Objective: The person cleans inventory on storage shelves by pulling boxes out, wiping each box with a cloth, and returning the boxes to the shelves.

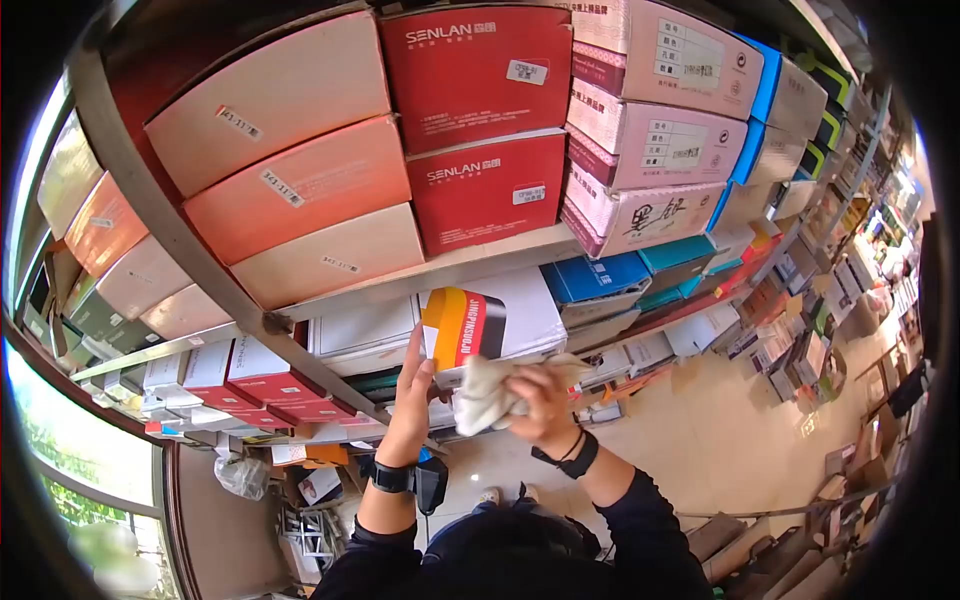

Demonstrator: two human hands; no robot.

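Here, the right hand (541, 402) clutches a crumpled white cloth (488, 396) at the lower edge of a yellow, red and black box (470, 328), which sits below a shelf board (480, 264). The left hand (408, 398) meets the box's left edge; whether it grips is unclear.

A grey shelf (490, 260) carries a row of stacked cartons, a pale peach cardboard box (335, 258), a red cardboard box lettered SENLAN (490, 195) and a pale pink cardboard box with black handwriting (655, 218) resting directly on it; lower down, a glossy beige floor (690, 440) bears a person's pale shoes (489, 496).
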